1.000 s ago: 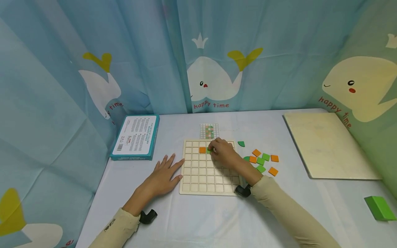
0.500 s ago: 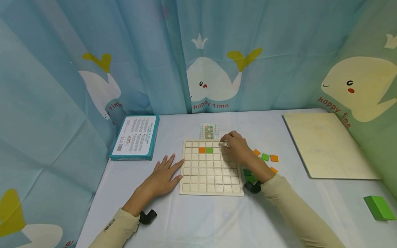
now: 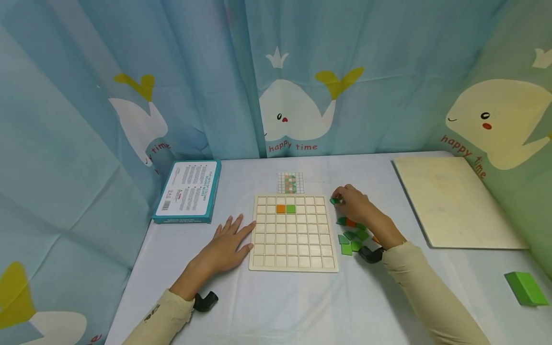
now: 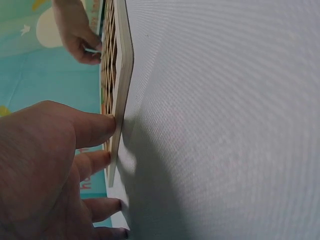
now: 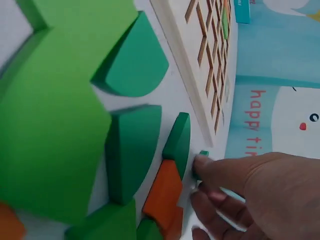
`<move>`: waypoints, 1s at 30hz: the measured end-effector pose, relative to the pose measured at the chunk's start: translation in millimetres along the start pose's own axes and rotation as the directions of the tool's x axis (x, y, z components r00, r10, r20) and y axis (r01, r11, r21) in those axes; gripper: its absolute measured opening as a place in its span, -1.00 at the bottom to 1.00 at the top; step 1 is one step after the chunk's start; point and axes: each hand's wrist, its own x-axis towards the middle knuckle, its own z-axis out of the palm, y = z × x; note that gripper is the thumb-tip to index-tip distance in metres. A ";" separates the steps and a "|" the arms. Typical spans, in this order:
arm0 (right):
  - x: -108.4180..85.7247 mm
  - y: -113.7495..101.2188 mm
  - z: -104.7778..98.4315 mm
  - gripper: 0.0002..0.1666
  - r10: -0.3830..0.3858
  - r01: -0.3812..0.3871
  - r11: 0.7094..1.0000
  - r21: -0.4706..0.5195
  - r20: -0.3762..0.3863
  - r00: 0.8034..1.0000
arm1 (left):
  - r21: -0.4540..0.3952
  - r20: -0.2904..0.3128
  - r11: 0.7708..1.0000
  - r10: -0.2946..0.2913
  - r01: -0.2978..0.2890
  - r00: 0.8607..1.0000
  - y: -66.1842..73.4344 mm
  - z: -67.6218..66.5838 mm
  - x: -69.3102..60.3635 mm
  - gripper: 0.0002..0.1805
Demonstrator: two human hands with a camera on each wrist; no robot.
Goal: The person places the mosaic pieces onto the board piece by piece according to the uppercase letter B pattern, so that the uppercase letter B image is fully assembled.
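"Whale-print curtains (image 3: 228,96) back a white tabletop (image 3: 258,306). Leftmost?"
"Teal-edged box (image 3: 189,189), then the left hand (image 3: 226,249), its grip loosely spread, touching the left edge of a grid board (image 3: 281,238)."
"On it?"
"Orange tile (image 3: 281,209), light green tile (image 3: 291,209), side by side."
"Further right?"
"Right hand (image 3: 354,205), its grip pinching a dark green piece (image 3: 334,201) just off the board's far right corner."

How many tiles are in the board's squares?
2: an orange tile and a green tile, side by side in the board's second row from the far edge. The whole grid shows, so none are hidden.
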 end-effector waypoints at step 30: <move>-3.3 14.9 -0.4 -0.64 0.077 -0.073 0.994 0.080 -0.045 0.996 | -0.018 0.009 1.000 0.004 -0.004 1.000 3.1 -4.5 -1.2 -0.32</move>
